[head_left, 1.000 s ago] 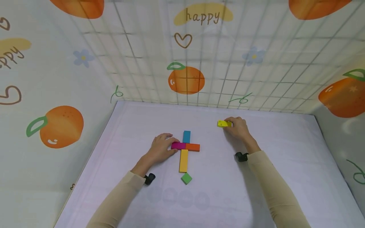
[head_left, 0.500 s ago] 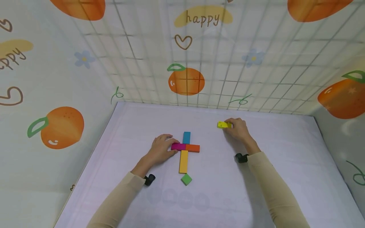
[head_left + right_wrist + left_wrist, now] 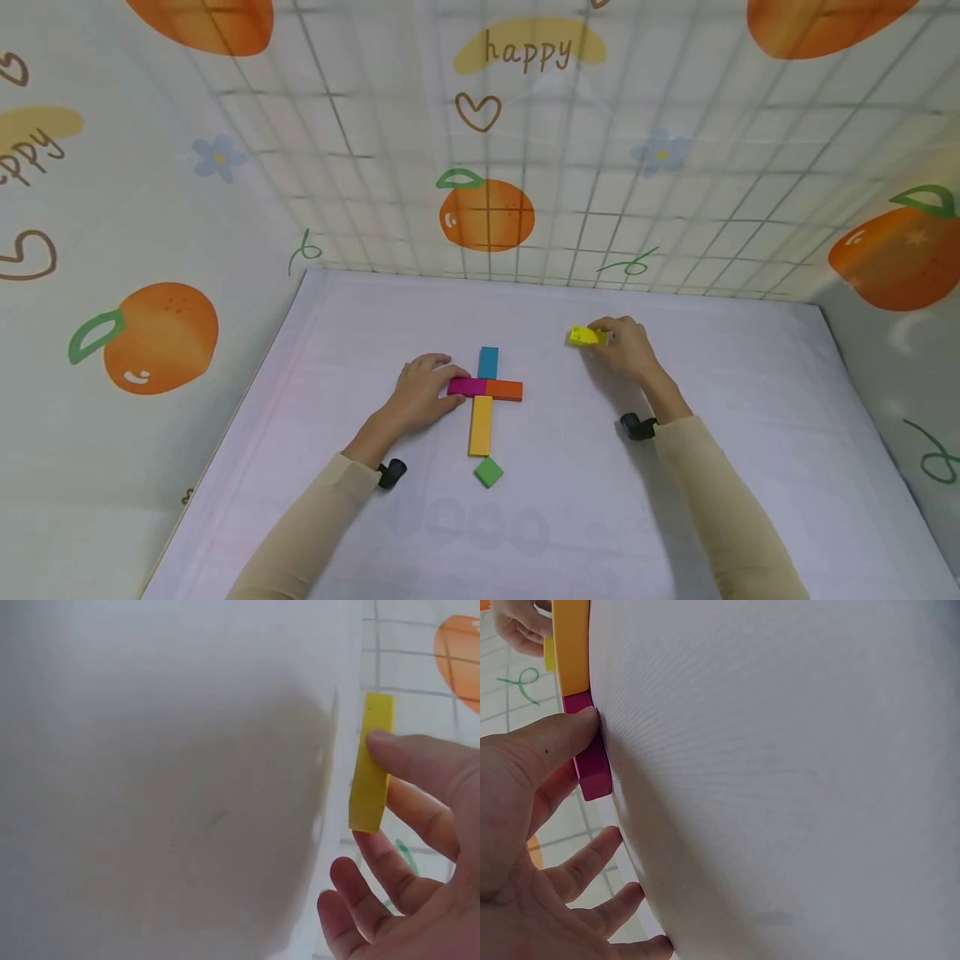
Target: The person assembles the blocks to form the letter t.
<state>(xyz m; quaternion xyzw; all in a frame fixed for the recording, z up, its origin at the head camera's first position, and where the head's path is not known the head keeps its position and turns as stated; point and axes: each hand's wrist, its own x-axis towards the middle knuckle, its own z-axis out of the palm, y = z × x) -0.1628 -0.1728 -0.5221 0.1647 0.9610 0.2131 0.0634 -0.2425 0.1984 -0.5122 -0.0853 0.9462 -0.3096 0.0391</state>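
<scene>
My left hand (image 3: 422,392) pinches the magenta block (image 3: 467,387) between thumb and index finger, its other fingers spread on the table. End to end with that block lies an orange block (image 3: 505,390). A blue block (image 3: 488,362) stands off their far side, and a longer amber block (image 3: 481,426) runs from their near side. Below the amber one sits a green square block (image 3: 489,472), turned like a diamond. Farther right, my right hand (image 3: 627,348) holds a bright yellow block (image 3: 371,765) between thumb and fingers, above the table with a shadow beneath.
The white table (image 3: 360,533) ends at a back wall (image 3: 375,208) of printed cloth with a grid showing through. Cloth also hangs on the left and right. A small black camera (image 3: 638,427) sits at the right wrist, another camera (image 3: 392,474) at the left.
My right hand has shifted slightly toward me with the yellow block, which now tilts a little. The left hand stays on the magenta block, and the other blocks keep their arrangement.
</scene>
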